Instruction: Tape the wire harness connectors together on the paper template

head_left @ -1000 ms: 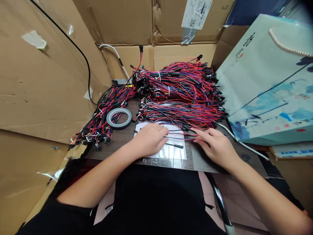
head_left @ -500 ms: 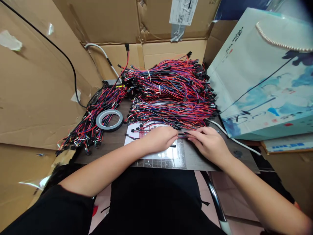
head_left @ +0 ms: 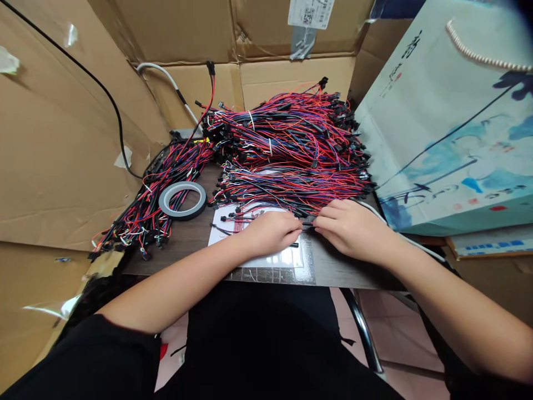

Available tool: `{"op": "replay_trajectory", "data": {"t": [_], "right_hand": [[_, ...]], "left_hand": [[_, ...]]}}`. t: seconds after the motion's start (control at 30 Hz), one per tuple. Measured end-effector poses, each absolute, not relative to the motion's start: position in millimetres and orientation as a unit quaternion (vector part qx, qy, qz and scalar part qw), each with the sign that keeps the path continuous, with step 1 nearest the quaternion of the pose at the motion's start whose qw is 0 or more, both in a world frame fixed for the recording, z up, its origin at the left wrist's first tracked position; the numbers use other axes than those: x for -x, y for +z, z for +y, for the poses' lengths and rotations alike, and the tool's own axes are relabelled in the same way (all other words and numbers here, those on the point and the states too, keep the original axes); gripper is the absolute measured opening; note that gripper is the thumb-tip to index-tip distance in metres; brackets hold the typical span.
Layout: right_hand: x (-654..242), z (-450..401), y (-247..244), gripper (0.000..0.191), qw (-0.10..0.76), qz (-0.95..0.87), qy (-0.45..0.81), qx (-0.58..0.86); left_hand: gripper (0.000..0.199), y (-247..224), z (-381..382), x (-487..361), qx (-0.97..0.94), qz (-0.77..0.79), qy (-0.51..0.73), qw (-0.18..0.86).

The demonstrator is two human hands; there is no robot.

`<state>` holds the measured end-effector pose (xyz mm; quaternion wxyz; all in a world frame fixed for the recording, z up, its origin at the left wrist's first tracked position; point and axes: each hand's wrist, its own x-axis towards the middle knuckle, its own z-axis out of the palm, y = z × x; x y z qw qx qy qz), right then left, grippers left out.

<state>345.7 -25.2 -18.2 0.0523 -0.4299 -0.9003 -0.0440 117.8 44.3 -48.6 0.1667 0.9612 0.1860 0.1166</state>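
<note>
Held a thin dark cable [head_left: 307, 224] in clamped fingers of the left hand [head_left: 272, 232], over a white sheet [head_left: 272, 260], and of the right hand [head_left: 347, 229], near piled wire harnesses [head_left: 291, 186].

The left hand [head_left: 272, 233] and right hand [head_left: 347, 229] hide parts of the wire [head_left: 307, 224]; the label [head_left: 310, 12] near twelve o'clock and bag [head_left: 433, 128] near two are cut off.

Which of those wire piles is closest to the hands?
The low front bundle, just beyond the left hand and right hand. The taller stack lies behind it, and the loose pile sits off to the left, by the tape roll.
</note>
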Motion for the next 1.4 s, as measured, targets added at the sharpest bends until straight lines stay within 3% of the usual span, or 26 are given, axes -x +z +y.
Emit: {"op": "replay_trajectory", "data": {"t": [0.3, 1.4], "right_hand": [[-341.2, -21.5, -20.9, 0.023, 0.036, -0.901, -0.010, 0.432], [-334.1, -27.3, -34.6, 0.024, 0.066, -0.889, -0.071, 0.448]], "left_hand": [[0.024, -49.1, 45.4, -117.3, -0.955, 0.185, 0.127, 0.191], [0.025, -52.4, 45.4, -117.4, -0.955, 0.182, 0.130, 0.194]]}}
